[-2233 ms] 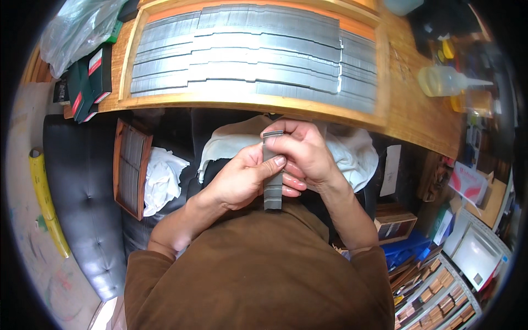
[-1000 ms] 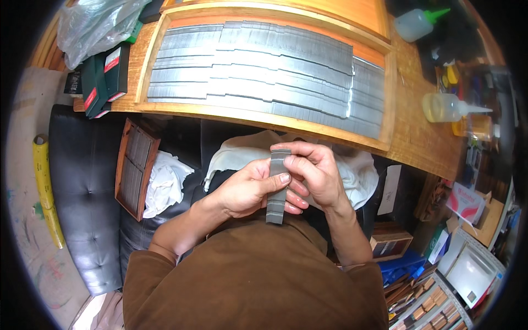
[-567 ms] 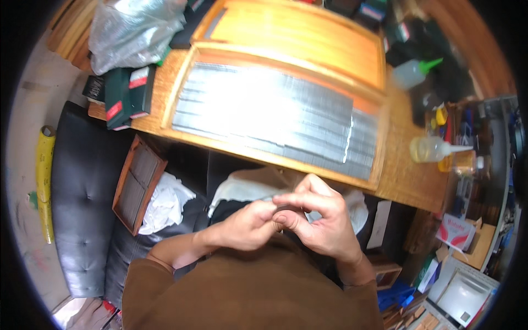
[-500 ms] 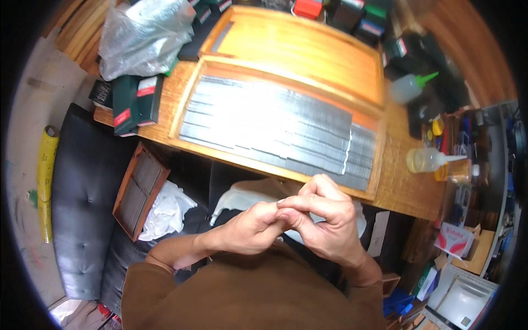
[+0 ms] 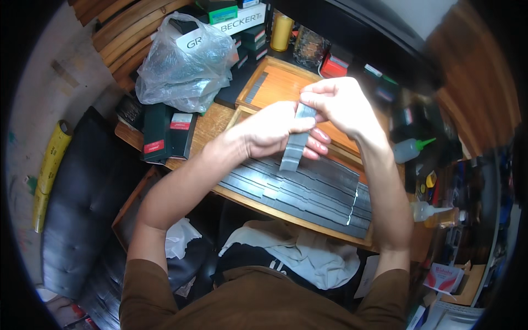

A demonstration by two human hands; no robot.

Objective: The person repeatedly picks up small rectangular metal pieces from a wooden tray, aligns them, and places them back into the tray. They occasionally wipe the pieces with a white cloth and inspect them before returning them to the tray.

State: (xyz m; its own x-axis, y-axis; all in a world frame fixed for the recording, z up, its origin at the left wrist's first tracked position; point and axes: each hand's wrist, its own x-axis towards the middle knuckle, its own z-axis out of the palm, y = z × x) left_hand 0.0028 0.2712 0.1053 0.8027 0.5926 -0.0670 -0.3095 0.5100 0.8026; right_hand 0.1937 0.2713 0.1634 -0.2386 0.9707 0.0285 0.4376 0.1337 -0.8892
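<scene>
Grey strips (image 5: 293,151) are held above a wooden tray (image 5: 235,118) on the counter (image 5: 213,124), a clear bag (image 5: 184,74) toward the counter's left end; the left hand (image 5: 267,133) clasps their middle, the right hand's (image 5: 341,107) fingers pinch the upper end.

Thin grey strip stack (image 5: 295,148) in 2 hands (image 5: 269,132), above wooden tray (image 5: 264,208)

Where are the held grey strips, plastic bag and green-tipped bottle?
Grey strips (image 5: 295,146): head view, the stack's lower part.
Plastic bag (image 5: 181,76): head view, its crumpled front.
Green-tipped bottle (image 5: 405,151): head view, its pale body.
</scene>
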